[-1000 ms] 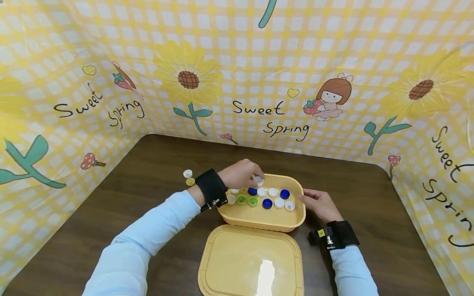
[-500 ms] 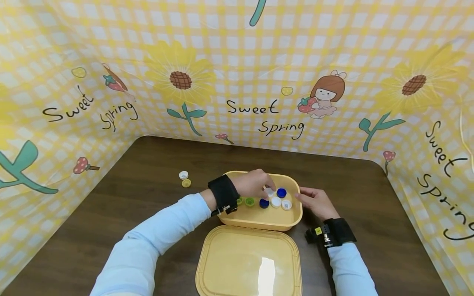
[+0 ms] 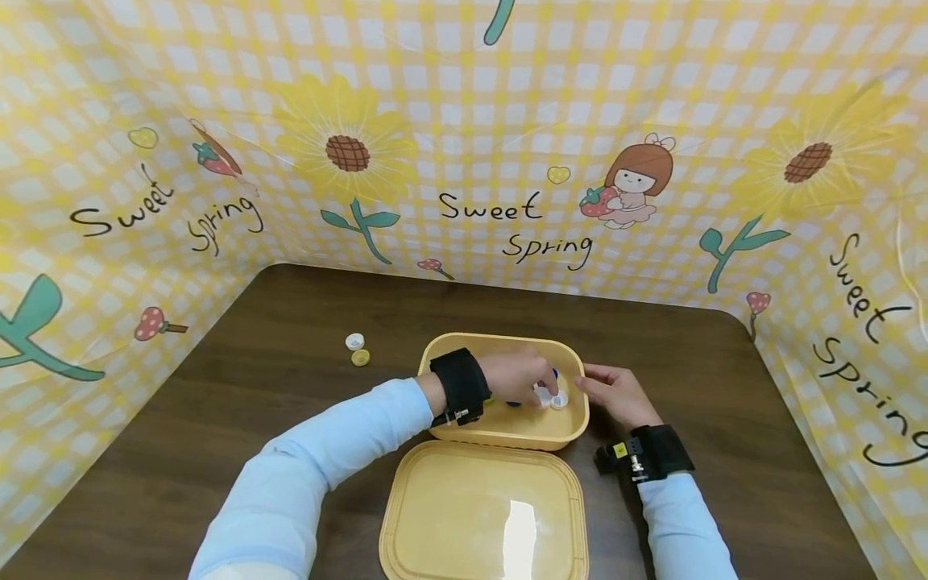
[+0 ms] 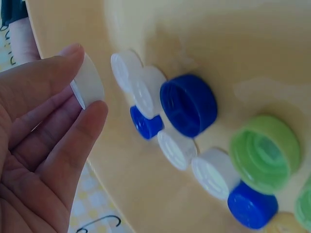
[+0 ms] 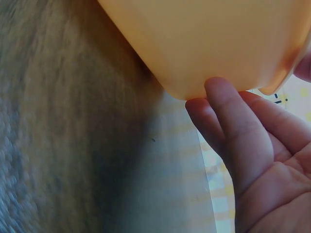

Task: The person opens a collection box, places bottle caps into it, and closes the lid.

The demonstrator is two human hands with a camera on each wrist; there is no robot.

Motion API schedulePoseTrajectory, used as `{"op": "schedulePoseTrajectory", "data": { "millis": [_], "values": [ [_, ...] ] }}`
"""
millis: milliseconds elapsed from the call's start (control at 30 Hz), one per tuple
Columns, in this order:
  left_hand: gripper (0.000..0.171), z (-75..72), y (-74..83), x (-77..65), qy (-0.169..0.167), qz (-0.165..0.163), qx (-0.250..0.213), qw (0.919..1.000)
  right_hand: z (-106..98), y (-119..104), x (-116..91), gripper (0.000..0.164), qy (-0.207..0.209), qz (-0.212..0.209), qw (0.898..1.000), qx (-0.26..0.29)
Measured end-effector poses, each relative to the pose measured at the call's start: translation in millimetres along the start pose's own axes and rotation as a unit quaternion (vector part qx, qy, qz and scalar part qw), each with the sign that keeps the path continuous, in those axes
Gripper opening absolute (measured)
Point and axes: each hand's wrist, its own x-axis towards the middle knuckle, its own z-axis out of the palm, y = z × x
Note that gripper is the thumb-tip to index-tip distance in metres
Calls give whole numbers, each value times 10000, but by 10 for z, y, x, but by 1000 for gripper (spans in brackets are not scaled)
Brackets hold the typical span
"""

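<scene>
Over the right part of a yellow plastic box (image 3: 478, 433), my left hand (image 3: 515, 372) pinches a white bottle cap (image 4: 88, 83) between thumb and fingertip, its edge turned toward the left wrist camera. Several caps lie on the box floor beside it: white caps (image 4: 127, 69), a large blue cap (image 4: 189, 106), a green cap (image 4: 265, 154). In the head view the left hand covers most of them. My right hand (image 3: 619, 395) holds the box's right end, thumb at the rim and fingers against the outer wall, as the right wrist view shows.
A flat yellow lid (image 3: 449, 515) lies just in front of the box. Left of the box, a white cap (image 3: 354, 341) and a yellow cap (image 3: 360, 358) sit on the brown table (image 3: 217, 419). Checked cloth (image 3: 464, 145) walls the table's back and sides.
My left hand has moved right and toward me inside the box, carrying the white bottle cap from the back edge to the right side. The right hand keeps its hold on the box.
</scene>
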Motion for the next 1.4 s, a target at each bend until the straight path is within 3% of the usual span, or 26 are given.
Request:
{"op": "schedulePoseTrajectory", "data": {
  "millis": [367, 567, 800, 1133, 1400],
  "values": [
    [26, 153, 25, 164, -186, 563, 312, 9978, -10, 5, -7, 43, -40, -25, 10000, 54],
    [26, 197, 25, 223, -196, 729, 374, 9964, -14, 5, -11, 43, -76, -70, 9999, 42],
    [23, 193, 92, 276, -506, 844, 569, 9935, -15, 34, -7, 43, -100, -197, 9997, 107],
    [18, 227, 99, 328, -640, 1132, 781, 9884, -29, 24, -12, 44, -104, -190, 9998, -8],
    [20, 273, 92, 353, -550, 1348, 1087, 9834, -25, 20, -14, 44, -94, -134, 9999, 4]
  ]
}}
